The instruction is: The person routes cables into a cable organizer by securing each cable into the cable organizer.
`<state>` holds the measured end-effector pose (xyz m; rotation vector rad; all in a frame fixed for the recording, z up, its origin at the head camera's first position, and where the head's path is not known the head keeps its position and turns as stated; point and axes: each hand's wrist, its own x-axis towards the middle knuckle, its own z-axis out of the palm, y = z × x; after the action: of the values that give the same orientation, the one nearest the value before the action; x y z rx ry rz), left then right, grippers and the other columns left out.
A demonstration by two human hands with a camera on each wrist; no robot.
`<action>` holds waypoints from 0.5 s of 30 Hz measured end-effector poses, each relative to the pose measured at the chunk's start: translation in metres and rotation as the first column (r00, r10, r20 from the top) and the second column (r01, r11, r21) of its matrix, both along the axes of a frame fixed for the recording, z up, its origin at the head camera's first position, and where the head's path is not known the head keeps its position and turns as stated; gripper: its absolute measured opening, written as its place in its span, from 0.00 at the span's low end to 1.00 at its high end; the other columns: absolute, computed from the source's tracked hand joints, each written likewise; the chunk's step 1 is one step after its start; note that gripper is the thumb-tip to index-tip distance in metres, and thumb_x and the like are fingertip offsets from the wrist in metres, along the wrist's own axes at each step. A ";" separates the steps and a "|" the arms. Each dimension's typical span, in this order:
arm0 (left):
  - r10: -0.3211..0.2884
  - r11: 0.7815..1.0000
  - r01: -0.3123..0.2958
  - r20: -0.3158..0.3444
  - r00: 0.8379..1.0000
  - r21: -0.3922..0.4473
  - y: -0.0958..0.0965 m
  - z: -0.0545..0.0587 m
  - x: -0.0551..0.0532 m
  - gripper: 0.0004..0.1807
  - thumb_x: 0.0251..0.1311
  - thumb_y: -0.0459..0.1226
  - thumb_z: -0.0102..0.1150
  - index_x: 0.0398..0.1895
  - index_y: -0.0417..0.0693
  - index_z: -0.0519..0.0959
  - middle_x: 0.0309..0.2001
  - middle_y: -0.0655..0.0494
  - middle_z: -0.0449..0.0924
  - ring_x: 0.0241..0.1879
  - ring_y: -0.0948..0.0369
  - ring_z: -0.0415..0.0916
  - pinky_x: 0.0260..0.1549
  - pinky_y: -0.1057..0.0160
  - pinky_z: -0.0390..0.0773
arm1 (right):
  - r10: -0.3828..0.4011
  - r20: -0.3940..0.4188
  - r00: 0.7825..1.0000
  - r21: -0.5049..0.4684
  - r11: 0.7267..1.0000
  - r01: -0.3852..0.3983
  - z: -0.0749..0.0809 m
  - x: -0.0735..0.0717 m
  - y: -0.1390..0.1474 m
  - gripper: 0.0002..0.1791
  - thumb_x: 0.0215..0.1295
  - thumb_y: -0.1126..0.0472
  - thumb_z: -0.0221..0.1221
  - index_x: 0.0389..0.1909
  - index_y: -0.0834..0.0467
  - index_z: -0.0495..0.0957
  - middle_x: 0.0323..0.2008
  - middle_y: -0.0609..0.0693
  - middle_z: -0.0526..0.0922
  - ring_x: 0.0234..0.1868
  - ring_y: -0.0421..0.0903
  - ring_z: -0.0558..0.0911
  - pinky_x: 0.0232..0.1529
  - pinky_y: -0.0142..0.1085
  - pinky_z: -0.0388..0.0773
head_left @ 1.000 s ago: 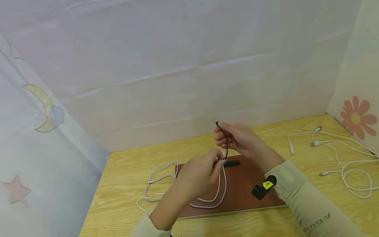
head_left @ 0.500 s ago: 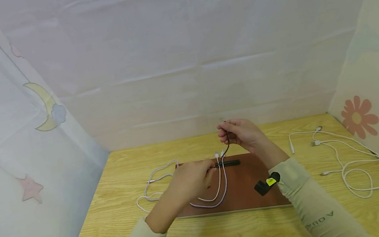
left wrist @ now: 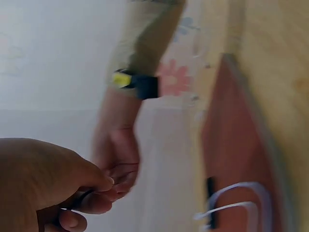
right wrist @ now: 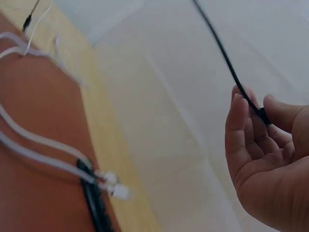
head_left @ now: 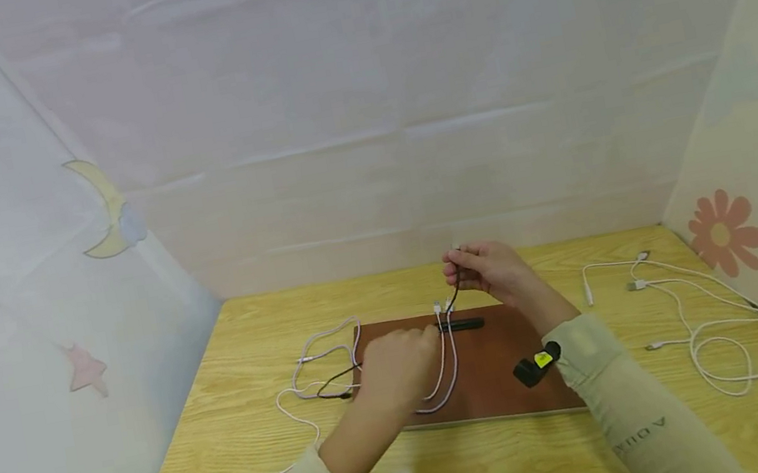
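Observation:
My right hand (head_left: pixel 494 267) pinches one end of a thin black cable (right wrist: pixel 224 55) between thumb and fingers, raised above the mat's far edge. Lower and to the left, my left hand (head_left: pixel 397 364) has its fingers curled in over the brown mat (head_left: pixel 509 370); the left wrist view shows the black cable between its thumb and fingers. A black cable end (head_left: pixel 344 395) lies left of that hand. Two pale cables (head_left: pixel 455 358) cross a black cable holder strip (head_left: pixel 466 324) at the mat's far side, their plugs (right wrist: pixel 116 191) sticking out beyond it.
White cables (head_left: pixel 742 378) with several plugs lie loosely coiled on the table's right side. More pale cable loops (head_left: pixel 296 369) spread over the wood left of the mat. A fabric backdrop (head_left: pixel 407 181) rises behind the table.
My left hand has drawn away from the right hand, down and to the left. A black cable end has come into view at the mat's left. The right hand stays raised, pinching.

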<state>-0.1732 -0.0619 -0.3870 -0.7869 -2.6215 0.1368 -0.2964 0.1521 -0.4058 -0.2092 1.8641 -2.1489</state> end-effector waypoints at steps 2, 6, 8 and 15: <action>0.023 0.999 -0.019 0.094 0.995 -0.038 0.009 -0.022 -0.001 0.04 0.63 0.41 0.65 0.31 0.56 0.81 0.15 0.64 0.71 0.15 0.65 0.70 0.10 0.63 0.67 | 0.024 0.003 1.000 0.102 0.994 -0.024 -0.011 -0.004 0.003 0.17 0.78 0.58 0.54 0.54 0.69 0.76 0.35 0.49 0.86 0.36 0.41 0.87 0.46 0.37 0.84; 0.051 0.997 -0.034 0.265 0.963 -0.071 0.021 -0.059 -0.006 0.05 0.67 0.45 0.61 0.40 0.56 0.82 0.19 0.61 0.76 0.16 0.61 0.73 0.12 0.60 0.71 | 0.054 0.021 0.998 0.283 0.957 -0.057 -0.033 -0.007 0.008 0.20 0.77 0.56 0.56 0.55 0.70 0.77 0.38 0.52 0.86 0.42 0.50 0.87 0.54 0.50 0.81; 0.063 0.996 -0.042 0.326 0.943 -0.073 0.025 -0.072 -0.009 0.06 0.69 0.46 0.59 0.40 0.56 0.81 0.20 0.59 0.77 0.16 0.60 0.73 0.13 0.58 0.72 | 0.055 0.029 0.998 0.339 0.939 -0.061 -0.043 -0.008 0.010 0.21 0.76 0.55 0.57 0.55 0.70 0.78 0.39 0.55 0.86 0.44 0.55 0.86 0.56 0.54 0.79; 0.093 0.994 -0.065 0.375 0.922 -0.088 0.032 -0.099 -0.010 0.07 0.72 0.46 0.54 0.38 0.56 0.78 0.21 0.57 0.78 0.18 0.58 0.75 0.13 0.57 0.73 | 0.044 0.064 0.997 0.415 0.907 -0.067 -0.055 -0.009 0.012 0.18 0.74 0.58 0.59 0.52 0.71 0.80 0.38 0.59 0.87 0.39 0.50 0.87 0.47 0.46 0.84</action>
<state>-0.1828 -0.0294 -0.4864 -0.7986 -3.0319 0.1139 -0.3056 0.1644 -0.4604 -0.1090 2.2000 -1.6470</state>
